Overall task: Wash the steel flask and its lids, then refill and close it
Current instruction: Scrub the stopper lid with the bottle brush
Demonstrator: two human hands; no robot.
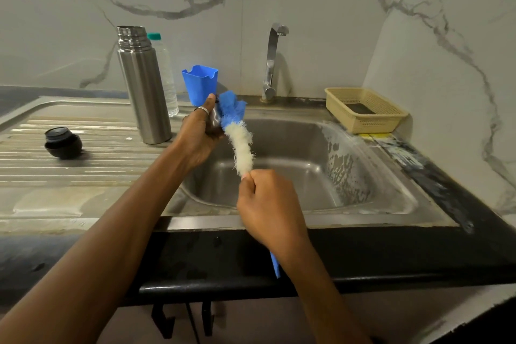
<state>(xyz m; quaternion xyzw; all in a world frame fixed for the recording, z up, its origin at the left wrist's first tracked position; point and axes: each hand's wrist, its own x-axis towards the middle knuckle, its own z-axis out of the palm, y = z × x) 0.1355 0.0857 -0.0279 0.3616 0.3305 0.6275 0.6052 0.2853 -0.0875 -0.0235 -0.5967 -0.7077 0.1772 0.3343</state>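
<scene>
The dark worktop [363, 254] carries a steel sink [349, 176] with a ribbed drainboard [83, 153] to its left. The steel flask [143, 86] stands upright and open on the drainboard, with a capped plastic water bottle [167, 78] just behind it.

Over the basin, the right hand [268, 204] has its fingers wrapped around the handle of a bottle brush [241, 148]. The brush's blue sponge tip is pushed against what looks like the steel cup lid [213, 120]. The left hand [195, 137] holds that lid with curled fingers and the thumb on top.

The black stopper [62, 142] lies on its side on the drainboard, well apart from the flask.

The tap [272, 64] is not running. Washing looks midway: one lid is being scrubbed. Whether the flask and stopper are already clean cannot be told. Rinsing, refilling and closing appear to remain.
</scene>
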